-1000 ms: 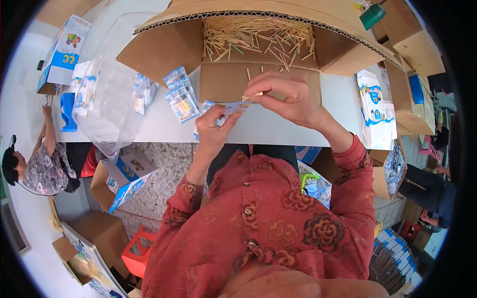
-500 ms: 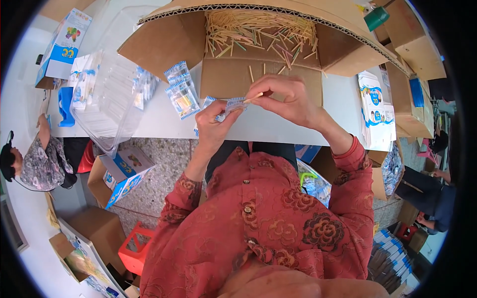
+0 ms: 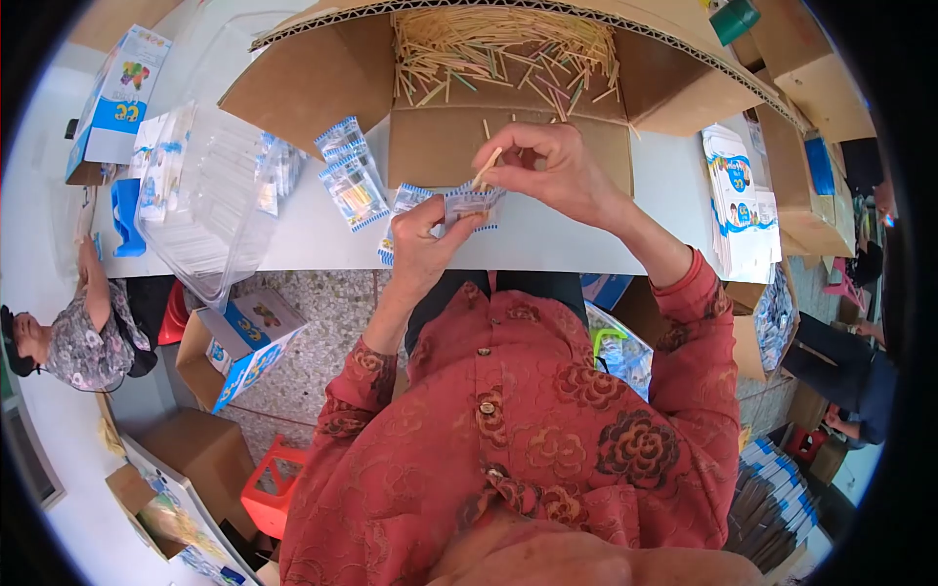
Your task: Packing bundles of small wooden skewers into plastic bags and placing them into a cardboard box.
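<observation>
Tilted more steeply than half a second ago, when it lay nearly level, a pale thin stick [image 3: 488, 164] now stands slanted at the upper edge of a small clear-and-blue packet [image 3: 473, 202], just above the frame's centre. Fingertips of the person's right hand [image 3: 557, 176] pinch the stick; the left hand [image 3: 422, 244] grips the packet between thumb and fingers. Whether the stick's lower end is inside cannot be told. Filled packets [image 3: 354, 188] lie to the upper left, near a clear plastic tray [image 3: 210, 215]. At top centre, loose sticks [image 3: 489, 49] fill a cardboard box [image 3: 327, 83].
</observation>
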A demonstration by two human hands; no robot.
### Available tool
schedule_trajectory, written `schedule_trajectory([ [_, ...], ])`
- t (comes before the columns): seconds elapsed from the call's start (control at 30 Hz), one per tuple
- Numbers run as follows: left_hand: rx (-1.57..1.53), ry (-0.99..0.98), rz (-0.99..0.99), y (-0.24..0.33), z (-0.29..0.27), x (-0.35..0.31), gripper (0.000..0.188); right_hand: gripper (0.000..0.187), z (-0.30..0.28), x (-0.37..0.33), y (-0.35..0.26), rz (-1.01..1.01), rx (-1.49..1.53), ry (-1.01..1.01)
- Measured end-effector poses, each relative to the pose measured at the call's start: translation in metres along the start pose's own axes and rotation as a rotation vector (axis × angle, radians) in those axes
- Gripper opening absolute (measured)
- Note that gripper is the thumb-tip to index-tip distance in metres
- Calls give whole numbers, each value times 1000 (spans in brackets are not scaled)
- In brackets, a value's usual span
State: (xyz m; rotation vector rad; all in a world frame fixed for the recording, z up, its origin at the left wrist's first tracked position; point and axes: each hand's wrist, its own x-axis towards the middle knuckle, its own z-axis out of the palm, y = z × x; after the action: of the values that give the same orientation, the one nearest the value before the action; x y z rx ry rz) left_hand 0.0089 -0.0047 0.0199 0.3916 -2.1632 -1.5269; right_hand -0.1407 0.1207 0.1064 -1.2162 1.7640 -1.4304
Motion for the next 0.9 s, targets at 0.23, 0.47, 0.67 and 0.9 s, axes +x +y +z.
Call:
schedule_trajectory([
  [0.23, 61, -105, -51, 1, -1, 1, 15, 8, 5, -2, 5, 20, 3, 2],
  [0.47, 1, -140, -44, 8, 0, 1, 16, 6, 1, -1, 7, 17, -67, -92],
  [0.67, -122, -147, -138, 5, 0, -1, 16, 9, -5, -1, 8, -37, -209, -97],
  [0.9, -236, -127, -163, -3, 0, -5, 20, 14, -16, 4, 4, -16, -236, -236],
])
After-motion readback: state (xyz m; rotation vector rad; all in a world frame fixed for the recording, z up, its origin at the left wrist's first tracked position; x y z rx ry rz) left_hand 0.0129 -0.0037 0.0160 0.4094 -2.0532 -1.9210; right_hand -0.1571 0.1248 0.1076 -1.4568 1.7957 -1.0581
